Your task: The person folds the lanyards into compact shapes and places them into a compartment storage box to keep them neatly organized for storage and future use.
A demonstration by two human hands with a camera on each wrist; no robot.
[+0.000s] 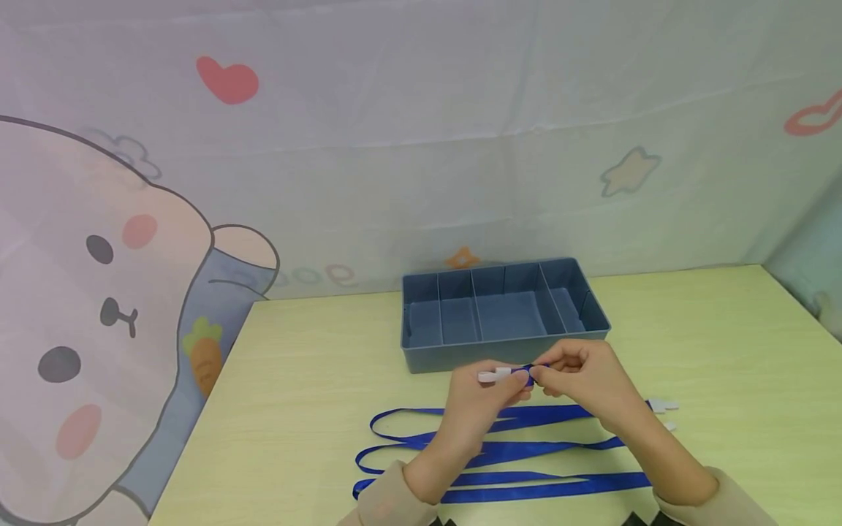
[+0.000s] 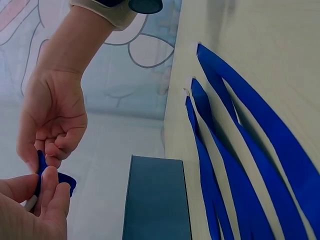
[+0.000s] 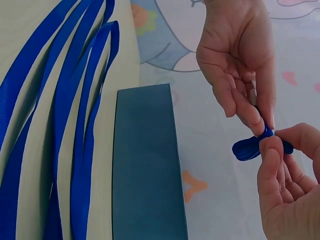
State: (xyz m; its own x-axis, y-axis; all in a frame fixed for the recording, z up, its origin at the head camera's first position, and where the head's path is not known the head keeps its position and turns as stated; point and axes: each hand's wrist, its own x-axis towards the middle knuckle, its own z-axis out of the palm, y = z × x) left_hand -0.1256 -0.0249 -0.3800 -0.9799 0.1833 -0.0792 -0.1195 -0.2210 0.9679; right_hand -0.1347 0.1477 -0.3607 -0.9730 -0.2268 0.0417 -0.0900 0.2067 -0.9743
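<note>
A blue lanyard, folded into a small bundle (image 3: 247, 149), is held between both hands just in front of the tray. My left hand (image 1: 479, 402) pinches it with thumb and fingers, and a white plastic clip (image 1: 495, 375) sticks out of that grip to the left. From the other side, my right hand (image 1: 592, 380) pinches the bundle with thumb and fingertips. Small blue loops show on both sides of the fingertips in the right wrist view. Beneath the forearms, three blue lanyards (image 1: 546, 447) lie stretched side by side on the table.
A grey-blue tray (image 1: 483, 349) with several compartments stands behind the hands, near the printed cloth backdrop (image 1: 368, 146). White clips (image 1: 663, 406) end the lanyards on the right. Pale yellow tabletop (image 1: 296, 380) extends to both sides.
</note>
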